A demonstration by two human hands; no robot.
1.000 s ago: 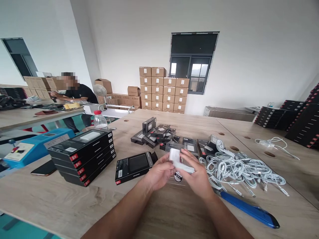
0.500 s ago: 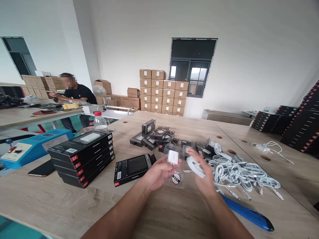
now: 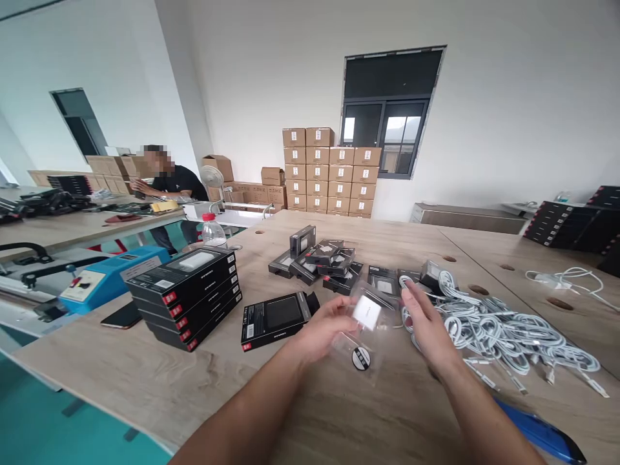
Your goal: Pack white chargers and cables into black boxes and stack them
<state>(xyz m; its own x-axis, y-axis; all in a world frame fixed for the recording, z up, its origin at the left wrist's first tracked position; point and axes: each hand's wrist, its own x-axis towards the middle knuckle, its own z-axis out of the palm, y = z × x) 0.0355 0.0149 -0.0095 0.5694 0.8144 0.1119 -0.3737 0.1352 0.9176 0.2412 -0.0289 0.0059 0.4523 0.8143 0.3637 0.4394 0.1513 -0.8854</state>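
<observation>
My left hand grips a clear plastic tray by its left side. A white charger plug sits in the tray's upper part, and a round black-and-white sticker shows lower down. Just right of the tray is my right hand, its fingers closed on a coiled white cable, mostly hidden behind them. Beyond that hand spreads a tangled pile of white cables. A black box with an opened end flap lies left of my left hand.
Stacked black boxes stand at left, beside a phone and a blue machine. Several small boxes lie mid-table. A blue-handled tool lies front right. A co-worker sits at another table.
The view has swung left, so the scene sits farther right. My right hand has turned, and its coiled cable is now mostly hidden. My left hand still holds the tray, now more tilted.
</observation>
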